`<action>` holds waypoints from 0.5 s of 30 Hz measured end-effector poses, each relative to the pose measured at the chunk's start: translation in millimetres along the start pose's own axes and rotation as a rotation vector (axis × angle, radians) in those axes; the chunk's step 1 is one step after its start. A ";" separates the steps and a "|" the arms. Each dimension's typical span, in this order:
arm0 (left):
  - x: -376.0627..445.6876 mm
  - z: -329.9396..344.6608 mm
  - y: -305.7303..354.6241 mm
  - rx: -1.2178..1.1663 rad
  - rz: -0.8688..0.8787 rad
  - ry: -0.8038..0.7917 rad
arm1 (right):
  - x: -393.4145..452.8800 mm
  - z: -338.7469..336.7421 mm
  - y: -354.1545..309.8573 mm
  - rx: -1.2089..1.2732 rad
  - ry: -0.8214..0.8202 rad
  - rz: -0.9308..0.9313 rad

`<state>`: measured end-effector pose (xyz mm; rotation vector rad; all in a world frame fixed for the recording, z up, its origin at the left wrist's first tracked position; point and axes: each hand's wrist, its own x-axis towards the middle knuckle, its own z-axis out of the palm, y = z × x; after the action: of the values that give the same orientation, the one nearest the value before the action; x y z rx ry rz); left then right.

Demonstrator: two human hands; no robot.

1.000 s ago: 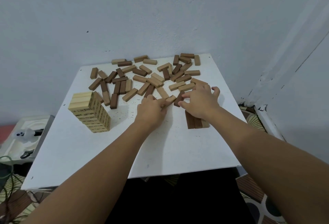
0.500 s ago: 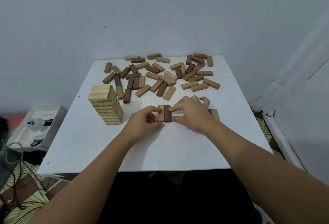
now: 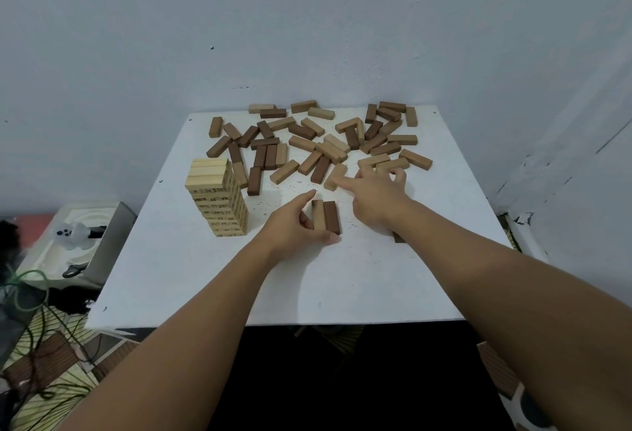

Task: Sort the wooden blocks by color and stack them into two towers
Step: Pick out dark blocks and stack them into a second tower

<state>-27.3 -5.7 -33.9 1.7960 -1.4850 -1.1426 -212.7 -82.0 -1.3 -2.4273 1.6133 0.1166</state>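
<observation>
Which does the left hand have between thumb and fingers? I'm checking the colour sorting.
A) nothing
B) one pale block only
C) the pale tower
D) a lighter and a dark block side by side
D: the left hand brackets a lighter block and a dark block lying side by side on the table.

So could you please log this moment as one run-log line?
left hand: holds block pair | right hand: reaching to loose blocks | light tower: standing
</observation>
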 end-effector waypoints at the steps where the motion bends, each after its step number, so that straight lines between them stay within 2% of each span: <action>1: 1.6 -1.1 1.4 0.001 -0.013 -0.013 | 0.9 0.8 -0.9 -0.037 -0.004 -0.011; 4: 4.6 -1.8 2.9 -0.005 -0.041 -0.026 | -0.6 6.5 -1.6 -0.098 0.061 -0.055; 7: 5.9 1.3 1.3 -0.013 -0.037 -0.012 | -5.4 9.9 1.2 -0.057 0.144 -0.111; 15: 4.6 0.0 1.8 0.019 -0.023 -0.034 | -27.9 11.2 16.2 0.025 0.146 -0.100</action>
<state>-28.1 -10.6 -33.6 1.8192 -1.5035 -1.1788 -237.9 -60.3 -9.3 -2.5446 1.5356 -0.0989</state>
